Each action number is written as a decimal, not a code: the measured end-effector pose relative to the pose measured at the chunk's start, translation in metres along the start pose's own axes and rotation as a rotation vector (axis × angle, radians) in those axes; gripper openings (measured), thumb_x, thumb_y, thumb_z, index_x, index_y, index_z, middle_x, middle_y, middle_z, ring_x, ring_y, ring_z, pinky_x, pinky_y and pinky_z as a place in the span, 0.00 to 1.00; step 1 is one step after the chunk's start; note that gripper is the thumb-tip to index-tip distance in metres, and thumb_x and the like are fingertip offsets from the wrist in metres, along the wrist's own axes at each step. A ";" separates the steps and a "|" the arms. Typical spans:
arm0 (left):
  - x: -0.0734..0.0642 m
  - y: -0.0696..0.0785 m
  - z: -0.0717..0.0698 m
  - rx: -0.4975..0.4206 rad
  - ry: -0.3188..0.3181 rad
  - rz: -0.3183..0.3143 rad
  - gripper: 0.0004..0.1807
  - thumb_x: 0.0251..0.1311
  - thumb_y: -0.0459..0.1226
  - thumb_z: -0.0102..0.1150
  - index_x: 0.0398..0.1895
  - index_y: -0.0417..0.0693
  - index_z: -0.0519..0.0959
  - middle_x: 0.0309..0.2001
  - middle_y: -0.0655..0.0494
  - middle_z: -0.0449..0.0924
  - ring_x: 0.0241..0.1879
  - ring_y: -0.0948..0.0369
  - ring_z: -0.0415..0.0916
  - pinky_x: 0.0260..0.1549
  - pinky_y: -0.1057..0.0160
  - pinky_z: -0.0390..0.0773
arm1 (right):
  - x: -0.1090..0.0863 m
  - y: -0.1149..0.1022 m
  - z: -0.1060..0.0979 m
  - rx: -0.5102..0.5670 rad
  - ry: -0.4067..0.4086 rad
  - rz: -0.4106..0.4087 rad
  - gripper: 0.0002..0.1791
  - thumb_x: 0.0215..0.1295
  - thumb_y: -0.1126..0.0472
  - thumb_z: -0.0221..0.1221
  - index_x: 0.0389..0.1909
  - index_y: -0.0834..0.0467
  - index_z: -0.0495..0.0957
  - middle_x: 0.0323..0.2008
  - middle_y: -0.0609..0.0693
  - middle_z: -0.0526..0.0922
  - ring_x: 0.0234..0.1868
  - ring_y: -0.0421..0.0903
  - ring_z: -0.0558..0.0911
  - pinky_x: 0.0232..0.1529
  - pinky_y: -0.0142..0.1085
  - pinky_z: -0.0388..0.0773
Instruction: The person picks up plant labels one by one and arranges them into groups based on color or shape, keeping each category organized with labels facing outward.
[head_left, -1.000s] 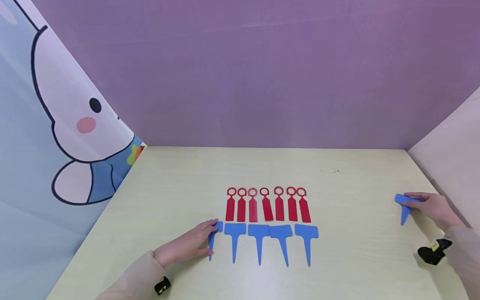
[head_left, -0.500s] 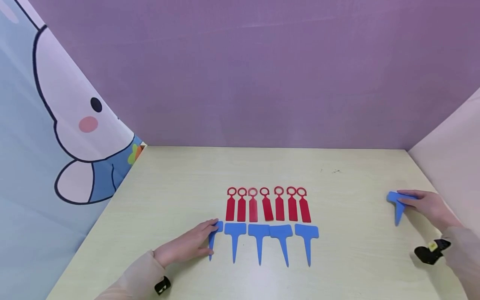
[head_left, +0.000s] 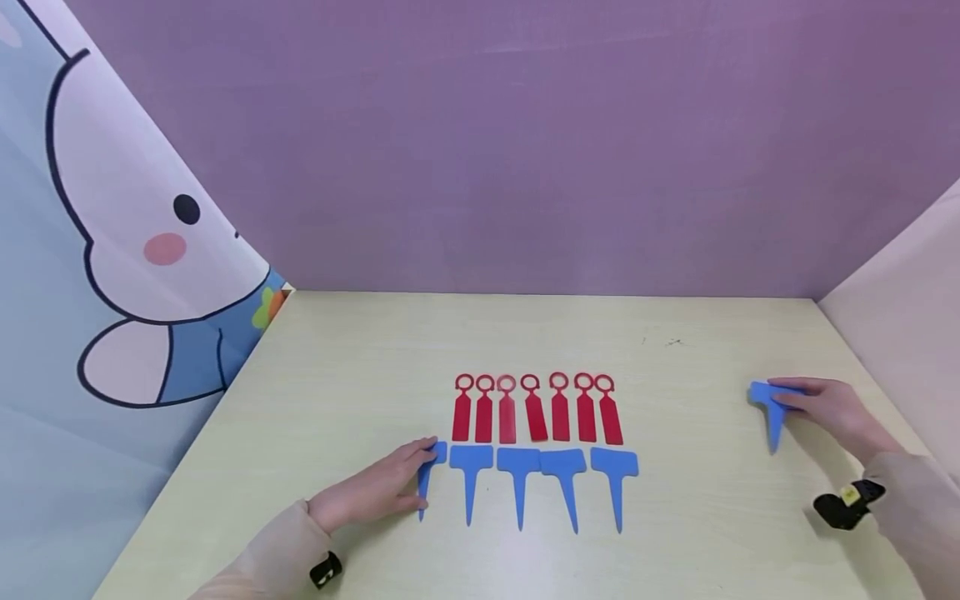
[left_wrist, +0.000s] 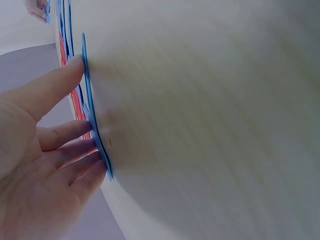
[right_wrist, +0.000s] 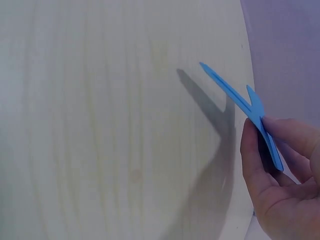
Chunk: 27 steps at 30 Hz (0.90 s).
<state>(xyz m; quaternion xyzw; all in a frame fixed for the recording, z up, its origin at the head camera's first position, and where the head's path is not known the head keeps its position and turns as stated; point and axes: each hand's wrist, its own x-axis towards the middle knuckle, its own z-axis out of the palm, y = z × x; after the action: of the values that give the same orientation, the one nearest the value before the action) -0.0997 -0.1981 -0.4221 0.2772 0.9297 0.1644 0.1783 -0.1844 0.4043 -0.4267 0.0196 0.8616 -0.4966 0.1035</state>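
Observation:
At the table's right side my right hand [head_left: 832, 412] pinches a blue T-shaped plant label [right_wrist: 227, 90] by its crosspiece, between thumb and fingers. The label's pointed stem hangs toward me, and in the right wrist view its shadow falls on the tabletop apart from it. My left hand [head_left: 382, 487] rests on the leftmost blue plant label [left_wrist: 90, 95] of a row, fingertips at its head and thumb near its pointed end. To its right lie more blue plant labels [head_left: 471, 460], two of them with heads touching or overlapping. Behind them is a row of several red tags [head_left: 559, 417] with ring ends.
The pale wood-grain table [head_left: 360, 367] meets a purple panel [head_left: 525, 167] at the back. A cartoon-printed cloth [head_left: 45, 467] stands along the left and a pale panel [head_left: 915, 308] along the right. Each wrist carries a small black camera [head_left: 843, 508].
My right hand has moved left across the table with the blue plant label still pinched. The left hand and both rows have stayed where they were.

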 end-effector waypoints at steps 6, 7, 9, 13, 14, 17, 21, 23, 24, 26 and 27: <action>0.001 0.000 -0.001 -0.002 -0.004 -0.009 0.37 0.53 0.44 0.59 0.62 0.35 0.58 0.65 0.44 0.52 0.64 0.50 0.52 0.57 0.54 0.60 | 0.000 -0.008 0.009 0.007 -0.007 -0.005 0.14 0.57 0.52 0.58 0.44 0.50 0.79 0.34 0.27 0.73 0.34 0.22 0.74 0.34 0.20 0.73; 0.001 0.000 -0.001 -0.002 -0.005 -0.010 0.37 0.53 0.44 0.59 0.62 0.35 0.58 0.65 0.44 0.52 0.64 0.50 0.52 0.57 0.54 0.60 | -0.001 -0.009 0.010 0.022 -0.010 -0.008 0.14 0.57 0.53 0.59 0.44 0.51 0.79 0.33 0.26 0.73 0.34 0.22 0.74 0.35 0.21 0.74; 0.001 0.000 -0.001 -0.004 -0.004 -0.009 0.37 0.52 0.44 0.59 0.62 0.35 0.58 0.65 0.44 0.52 0.63 0.49 0.52 0.57 0.54 0.60 | -0.002 -0.011 0.013 0.032 -0.016 -0.016 0.15 0.57 0.54 0.58 0.45 0.53 0.79 0.33 0.24 0.71 0.35 0.23 0.74 0.35 0.21 0.74; 0.001 0.000 -0.001 -0.006 -0.003 -0.003 0.37 0.52 0.44 0.59 0.62 0.35 0.58 0.65 0.44 0.52 0.63 0.49 0.52 0.57 0.54 0.60 | -0.004 -0.016 0.019 0.028 -0.026 -0.026 0.19 0.57 0.54 0.58 0.48 0.57 0.77 0.34 0.24 0.71 0.35 0.23 0.75 0.36 0.22 0.74; 0.001 0.000 -0.001 -0.005 -0.002 -0.002 0.37 0.52 0.44 0.59 0.62 0.35 0.58 0.65 0.44 0.52 0.63 0.49 0.52 0.57 0.54 0.60 | -0.004 -0.018 0.021 0.037 -0.032 -0.028 0.18 0.57 0.54 0.59 0.47 0.57 0.77 0.34 0.25 0.71 0.35 0.24 0.75 0.36 0.22 0.75; 0.001 0.000 -0.001 0.001 -0.002 -0.002 0.37 0.52 0.44 0.59 0.62 0.35 0.58 0.65 0.44 0.52 0.63 0.49 0.52 0.57 0.54 0.61 | -0.004 -0.022 0.027 0.093 -0.053 -0.025 0.15 0.55 0.56 0.60 0.45 0.56 0.79 0.34 0.26 0.72 0.35 0.25 0.75 0.37 0.24 0.75; 0.002 -0.001 0.000 -0.002 -0.006 -0.010 0.38 0.52 0.44 0.59 0.62 0.35 0.58 0.65 0.44 0.52 0.63 0.49 0.52 0.57 0.54 0.60 | -0.005 -0.028 0.035 0.130 -0.084 -0.021 0.14 0.55 0.58 0.60 0.43 0.55 0.79 0.35 0.30 0.74 0.36 0.26 0.76 0.38 0.27 0.76; 0.002 0.000 0.000 -0.011 -0.009 -0.014 0.38 0.52 0.44 0.60 0.62 0.35 0.58 0.65 0.44 0.52 0.64 0.49 0.51 0.57 0.54 0.60 | -0.005 -0.031 0.039 0.115 -0.094 -0.019 0.15 0.55 0.58 0.60 0.44 0.56 0.78 0.36 0.34 0.76 0.35 0.27 0.77 0.38 0.28 0.77; 0.002 0.000 -0.001 -0.016 -0.010 -0.016 0.38 0.52 0.44 0.60 0.62 0.35 0.58 0.65 0.45 0.52 0.64 0.49 0.51 0.57 0.53 0.60 | -0.006 -0.033 0.042 0.102 -0.097 -0.017 0.16 0.55 0.58 0.60 0.45 0.58 0.78 0.37 0.37 0.76 0.35 0.28 0.77 0.38 0.28 0.77; 0.001 0.000 -0.001 -0.022 -0.011 -0.017 0.38 0.52 0.44 0.60 0.62 0.35 0.58 0.65 0.45 0.52 0.64 0.49 0.51 0.58 0.53 0.60 | -0.007 -0.036 0.046 0.074 -0.107 -0.023 0.19 0.56 0.58 0.60 0.47 0.62 0.76 0.40 0.43 0.77 0.35 0.29 0.77 0.38 0.29 0.77; 0.001 0.000 -0.001 -0.024 -0.011 -0.016 0.38 0.52 0.44 0.60 0.62 0.35 0.58 0.65 0.44 0.52 0.64 0.49 0.51 0.58 0.53 0.59 | -0.007 -0.038 0.048 0.065 -0.111 -0.026 0.20 0.56 0.58 0.59 0.48 0.65 0.75 0.41 0.46 0.77 0.35 0.30 0.78 0.38 0.29 0.77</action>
<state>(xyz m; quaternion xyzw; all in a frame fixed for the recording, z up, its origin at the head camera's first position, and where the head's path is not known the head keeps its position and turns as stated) -0.1008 -0.1976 -0.4219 0.2684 0.9288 0.1728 0.1882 -0.1752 0.3448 -0.4163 -0.0159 0.8380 -0.5261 0.1439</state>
